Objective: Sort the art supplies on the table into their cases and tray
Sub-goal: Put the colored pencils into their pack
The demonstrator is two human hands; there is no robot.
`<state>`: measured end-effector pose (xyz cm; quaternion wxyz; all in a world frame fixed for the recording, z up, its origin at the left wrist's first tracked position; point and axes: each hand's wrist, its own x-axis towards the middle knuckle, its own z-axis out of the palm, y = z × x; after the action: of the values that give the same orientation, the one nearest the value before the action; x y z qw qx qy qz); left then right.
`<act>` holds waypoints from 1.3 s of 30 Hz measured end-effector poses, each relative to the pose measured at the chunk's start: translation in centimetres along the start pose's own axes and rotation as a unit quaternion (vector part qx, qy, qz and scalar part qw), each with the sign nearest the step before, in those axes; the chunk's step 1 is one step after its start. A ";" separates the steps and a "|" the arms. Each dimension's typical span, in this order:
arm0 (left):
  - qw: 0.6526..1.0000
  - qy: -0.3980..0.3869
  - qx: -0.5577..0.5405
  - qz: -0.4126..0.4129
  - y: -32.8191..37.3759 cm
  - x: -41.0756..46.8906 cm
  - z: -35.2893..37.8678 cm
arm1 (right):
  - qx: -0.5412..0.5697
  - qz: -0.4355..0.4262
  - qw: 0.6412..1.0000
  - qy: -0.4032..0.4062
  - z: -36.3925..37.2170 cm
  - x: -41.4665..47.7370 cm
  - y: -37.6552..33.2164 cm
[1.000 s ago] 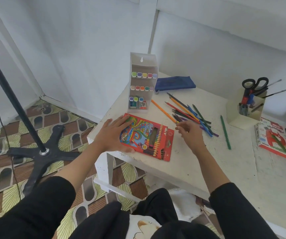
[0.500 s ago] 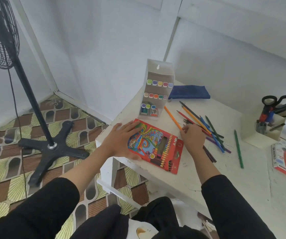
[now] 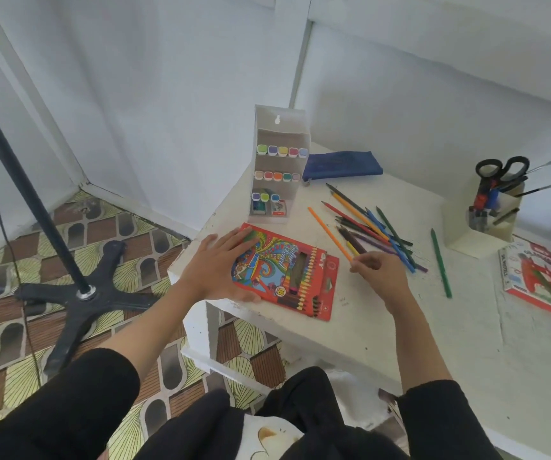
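Red pencil case (image 3: 300, 277) lay near the front left corner of the white table (image 3: 400, 327). The left hand (image 3: 217, 265) stayed spread flat on the case's left half, as half a second before. The right hand (image 3: 382, 272), which had lain over the near ends of the loose pencils, had drawn back beside the case's right edge. Its fingers were curled, pinching the near tip of the orange pencil (image 3: 329, 232).

At far left a black fan stand (image 3: 78, 303) stood on patterned tiles. The marker rack (image 3: 277, 167) and blue pouch (image 3: 342, 164) sat by the wall. The pencil pile (image 3: 377, 232) fanned rightward, with one green pencil (image 3: 440, 262) apart. A holder (image 3: 486, 227) and a pastel box (image 3: 536, 277) stood at the right.

The table's left and front edges ran close to the case. Plain tabletop stretched between the right forearm and the pastel box.
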<state>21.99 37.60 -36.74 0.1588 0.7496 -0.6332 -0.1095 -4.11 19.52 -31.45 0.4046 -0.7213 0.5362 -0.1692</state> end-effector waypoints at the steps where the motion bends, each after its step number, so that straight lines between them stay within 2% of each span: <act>1: 1.000 0.000 -0.001 0.000 0.1 -0.1 -0.1 | -0.015 0.012 1.000 -0.006 -0.5 -0.5 0.5; 5: 1.000 0.016 -0.009 0.006 0.2 0.0 -0.1 | -0.058 0.048 0.997 -0.035 -2.5 -2.8 2.5; 12: 1.000 0.008 -0.002 0.004 0.2 0.1 -0.1 | -0.055 0.066 0.995 -0.045 -4.2 -6.2 4.6; 19: 1.000 0.005 0.004 -0.003 0.4 0.1 -0.2 | -0.080 -0.003 0.996 -0.041 -4.2 -7.8 5.3; 27: 1.000 -0.007 0.011 -0.010 0.4 0.2 -0.3 | -0.181 -0.123 0.974 -0.059 1.4 -5.8 1.2; 31: 1.000 -0.013 0.013 -0.014 0.5 0.0 -0.2 | -0.137 -0.129 0.981 -0.038 4.1 -5.4 0.1; 36: 1.000 -0.019 0.013 -0.015 0.6 -0.1 -0.1 | 0.034 -0.094 0.994 0.033 5.1 -6.6 1.5; 39: 0.999 -0.024 0.014 -0.017 0.7 -0.1 -0.3 | 0.050 -0.105 0.992 0.048 5.5 -7.3 1.7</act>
<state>21.41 37.57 -36.23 0.1313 0.7597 -0.6251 -0.1218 -4.17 28.15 -34.78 0.3940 -0.7433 0.4672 -0.2721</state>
